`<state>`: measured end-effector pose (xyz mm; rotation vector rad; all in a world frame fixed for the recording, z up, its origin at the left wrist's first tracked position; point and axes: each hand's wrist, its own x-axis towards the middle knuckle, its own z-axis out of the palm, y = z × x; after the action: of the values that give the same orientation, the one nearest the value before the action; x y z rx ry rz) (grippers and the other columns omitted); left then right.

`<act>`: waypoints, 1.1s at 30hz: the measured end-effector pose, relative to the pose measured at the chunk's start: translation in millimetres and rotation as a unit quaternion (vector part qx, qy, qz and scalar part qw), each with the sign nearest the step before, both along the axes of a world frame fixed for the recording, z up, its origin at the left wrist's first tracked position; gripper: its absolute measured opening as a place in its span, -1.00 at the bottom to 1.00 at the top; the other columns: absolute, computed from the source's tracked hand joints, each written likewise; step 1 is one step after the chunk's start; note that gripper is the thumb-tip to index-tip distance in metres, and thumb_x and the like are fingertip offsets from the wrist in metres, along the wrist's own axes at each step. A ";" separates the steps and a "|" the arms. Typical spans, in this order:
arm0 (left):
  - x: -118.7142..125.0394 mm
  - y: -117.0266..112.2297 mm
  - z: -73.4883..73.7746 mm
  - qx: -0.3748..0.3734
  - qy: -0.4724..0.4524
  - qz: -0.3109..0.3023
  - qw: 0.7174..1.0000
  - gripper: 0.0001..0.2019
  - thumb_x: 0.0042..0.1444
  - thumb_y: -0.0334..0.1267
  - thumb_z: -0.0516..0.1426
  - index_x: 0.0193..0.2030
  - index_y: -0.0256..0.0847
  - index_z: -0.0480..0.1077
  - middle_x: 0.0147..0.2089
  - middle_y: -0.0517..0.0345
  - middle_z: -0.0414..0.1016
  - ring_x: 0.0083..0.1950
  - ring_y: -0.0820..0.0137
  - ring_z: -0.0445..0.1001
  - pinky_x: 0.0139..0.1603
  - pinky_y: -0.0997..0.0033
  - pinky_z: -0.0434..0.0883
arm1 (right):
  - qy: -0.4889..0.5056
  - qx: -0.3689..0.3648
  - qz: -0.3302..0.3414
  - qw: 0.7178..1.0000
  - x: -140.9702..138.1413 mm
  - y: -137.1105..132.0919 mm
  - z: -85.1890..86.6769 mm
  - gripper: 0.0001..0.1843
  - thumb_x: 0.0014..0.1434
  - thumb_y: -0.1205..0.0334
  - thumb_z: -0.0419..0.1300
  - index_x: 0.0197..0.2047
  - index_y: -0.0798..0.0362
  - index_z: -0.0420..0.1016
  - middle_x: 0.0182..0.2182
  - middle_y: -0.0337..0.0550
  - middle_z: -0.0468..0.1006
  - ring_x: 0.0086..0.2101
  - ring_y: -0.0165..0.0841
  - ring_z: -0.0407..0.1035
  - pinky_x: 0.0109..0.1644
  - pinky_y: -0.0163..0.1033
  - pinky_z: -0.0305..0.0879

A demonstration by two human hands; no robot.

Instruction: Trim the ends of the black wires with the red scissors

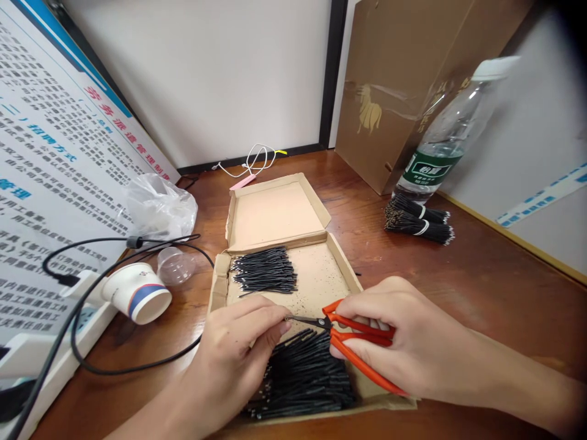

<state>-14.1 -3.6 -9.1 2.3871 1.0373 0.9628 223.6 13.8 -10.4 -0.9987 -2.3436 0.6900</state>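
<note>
Wooden tabletop (481,287) filled my view, with a tipped paper cup (137,293) at centre left. Below centre I saw the left hand (238,360) pinched shut on one black wire (288,318) over the cardboard box (275,214) and its wire pile (307,379). Orange snips (362,342), blades at that wire, sat clamped in the right hand (413,348); a water bottle (440,146) stood upper right.

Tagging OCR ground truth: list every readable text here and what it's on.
"劳务派遣管理制度": red heading on poster.
"招聘方式": blue subheading, same poster.
"管理": blue, cut at poster's edge.
Poster body text: too small.
bottle label: possibly "怡宝", blurred.
paper bag lettering: unreadable.
</note>
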 end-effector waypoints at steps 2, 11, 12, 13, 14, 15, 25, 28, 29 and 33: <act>-0.3 0.4 -0.3 0.006 0.000 -0.004 1.000 -0.83 0.20 -0.60 0.12 -0.19 -0.31 0.47 -0.37 0.11 0.48 -0.38 0.46 0.42 -0.39 0.53 0.35 | -0.006 -0.003 0.000 1.000 -0.5 0.2 0.5 -0.76 0.19 0.32 0.19 -0.52 0.08 0.42 -0.67 -0.39 0.34 -0.61 -0.51 0.10 -0.37 -0.34 0.12; -0.4 0.9 -0.4 0.012 -0.001 -0.011 1.000 -0.81 0.20 -0.61 0.12 -0.16 -0.30 0.47 -0.34 0.10 0.49 -0.37 0.45 0.43 -0.38 0.53 0.36 | 0.014 0.039 0.016 0.999 1.0 1.8 -0.4 -0.75 0.21 0.35 0.14 -0.51 0.09 0.42 -0.68 -0.39 0.27 -0.63 -0.50 0.05 -0.40 -0.34 0.10; -0.1 1.0 -0.4 0.014 -0.004 -0.012 1.000 -0.81 0.20 -0.61 0.12 -0.17 -0.30 0.47 -0.35 0.11 0.49 -0.37 0.46 0.43 -0.39 0.53 0.36 | 0.015 0.043 0.017 0.999 1.1 2.0 -0.4 -0.75 0.21 0.35 0.13 -0.52 0.09 0.41 -0.68 -0.39 0.26 -0.63 -0.50 0.03 -0.41 -0.33 0.10; 0.1 1.2 -0.4 0.015 -0.005 -0.011 1.000 -0.81 0.20 -0.61 0.12 -0.19 -0.29 0.46 -0.35 0.11 0.48 -0.36 0.45 0.43 -0.39 0.53 0.36 | 0.013 0.043 0.017 0.999 1.0 2.1 -0.3 -0.75 0.21 0.35 0.13 -0.51 0.09 0.40 -0.68 -0.39 0.26 -0.63 -0.50 0.02 -0.42 -0.33 0.10; 0.3 1.3 -0.4 0.014 -0.004 -0.010 1.000 -0.82 0.20 -0.61 0.12 -0.20 -0.29 0.46 -0.35 0.11 0.48 -0.36 0.45 0.42 -0.39 0.52 0.36 | 0.008 0.039 0.013 0.999 0.9 2.0 -0.2 -0.76 0.21 0.35 0.13 -0.50 0.09 0.41 -0.67 -0.39 0.27 -0.63 -0.50 0.02 -0.41 -0.33 0.10; 0.4 1.3 -0.4 0.014 -0.004 -0.010 1.000 -0.82 0.20 -0.61 0.12 -0.20 -0.29 0.46 -0.35 0.10 0.48 -0.36 0.45 0.42 -0.39 0.52 0.35 | 0.002 0.032 0.009 0.999 0.7 1.7 -0.1 -0.78 0.21 0.35 0.14 -0.49 0.08 0.42 -0.67 -0.38 0.30 -0.63 -0.49 0.04 -0.40 -0.33 0.12; -0.2 0.5 1.2 0.002 0.004 -0.012 1.000 -0.79 0.20 -0.63 0.11 -0.17 -0.30 0.47 -0.32 0.08 0.50 -0.34 0.45 0.44 -0.37 0.52 0.36 | -0.006 0.029 -0.002 1.000 -1.1 0.5 1.6 -0.80 0.16 0.37 0.17 -0.50 0.08 0.45 -0.67 -0.35 0.35 -0.60 -0.47 0.15 -0.38 -0.33 0.15; 0.4 0.6 0.5 0.002 0.002 -0.010 1.000 -0.80 0.20 -0.62 0.11 -0.17 -0.30 0.47 -0.32 0.08 0.50 -0.33 0.45 0.44 -0.36 0.53 0.36 | 0.000 0.047 0.007 0.999 -0.2 0.9 1.9 -0.75 0.18 0.37 0.15 -0.53 0.09 0.39 -0.68 -0.39 0.27 -0.63 -0.50 0.03 -0.41 -0.33 0.11; 0.7 0.6 0.2 0.003 0.001 -0.009 1.000 -0.81 0.20 -0.62 0.12 -0.17 -0.30 0.47 -0.32 0.08 0.50 -0.33 0.45 0.43 -0.36 0.53 0.36 | 0.002 0.051 0.010 0.999 0.2 1.0 1.5 -0.76 0.19 0.37 0.14 -0.52 0.09 0.39 -0.68 -0.39 0.26 -0.63 -0.50 0.02 -0.41 -0.33 0.11; 1.2 0.1 0.0 0.009 -0.005 -0.012 1.000 -0.82 0.20 -0.62 0.12 -0.21 -0.30 0.46 -0.34 0.09 0.48 -0.36 0.46 0.41 -0.38 0.53 0.35 | -0.007 0.039 0.001 0.999 1.1 1.0 -0.2 -0.78 0.20 0.35 0.15 -0.49 0.08 0.41 -0.67 -0.39 0.27 -0.62 -0.49 0.01 -0.39 -0.32 0.12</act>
<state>-12.9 -3.5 -9.1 2.4012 0.9997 0.9781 224.7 14.7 -10.6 -0.9694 -2.3660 0.5881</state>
